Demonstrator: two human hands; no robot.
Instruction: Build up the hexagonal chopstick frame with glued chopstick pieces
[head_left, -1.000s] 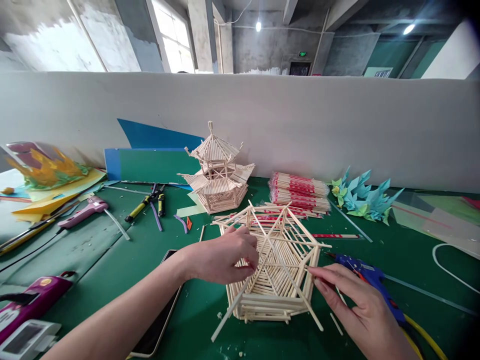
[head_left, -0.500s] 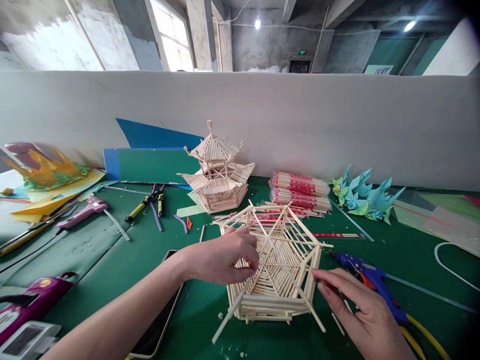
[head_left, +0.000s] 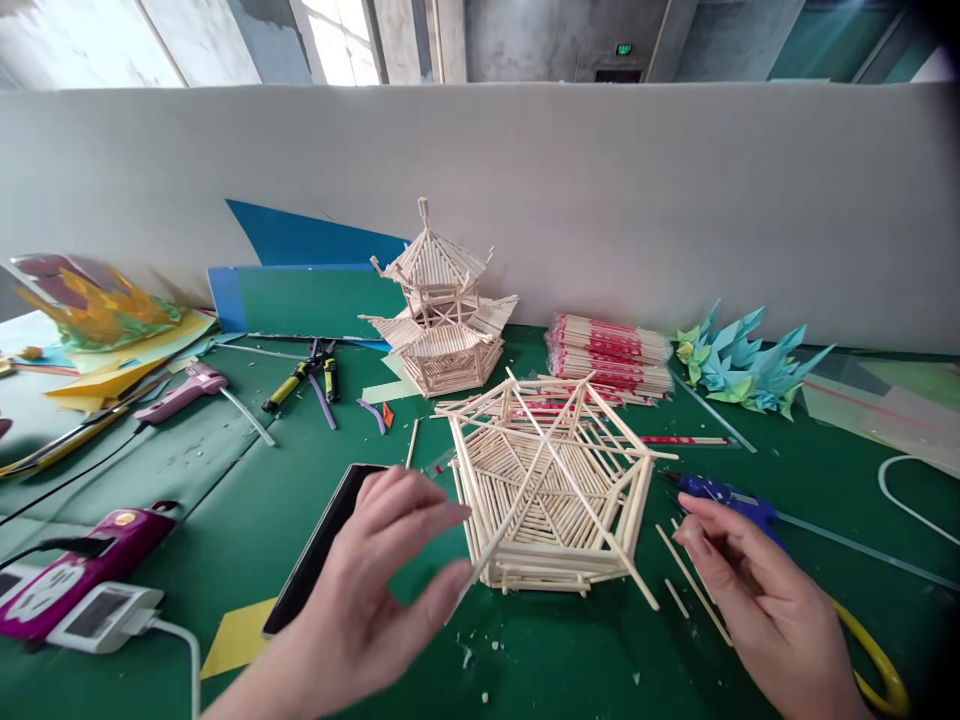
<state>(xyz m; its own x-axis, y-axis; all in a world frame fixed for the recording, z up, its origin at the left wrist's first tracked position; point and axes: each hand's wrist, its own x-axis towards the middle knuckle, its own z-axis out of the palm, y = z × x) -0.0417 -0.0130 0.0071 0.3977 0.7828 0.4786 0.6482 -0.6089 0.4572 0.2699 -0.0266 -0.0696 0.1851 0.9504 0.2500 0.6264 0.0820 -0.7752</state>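
Space has appeared over the hexagonal pale-wood frame (head_left: pixel 555 497) on the green tabletop (head_left: pixel 585 660), spread-fingered left hand (head_left: pixel 386 570) withdrawn to its near left, right hand (head_left: pixel 761 590) loosely pinched, contents unclear, so the crossed wooden sticks (head_left: pixel 551 442) seemingly hold unaided.

Lighting was decent but kinda flat. The window (head_left: pixel 341 40) at far left was pretty much blown out to white, while the far wall (head_left: pixel 562 40) stayed grey and dim, with a little green exit sign (head_left: pixel 623 49) glowing on it. The partition (head_left: pixel 525 200) looked muted grey, and the bench (head_left: pixel 555 660) got a dull sheen on the left. Shadows around the stick frame (head_left: pixel 551 555) were soft. The hands (head_left: pixel 371 580) came out a bit soft too. Stuff stretched toward the sides, and the far right corner went black.
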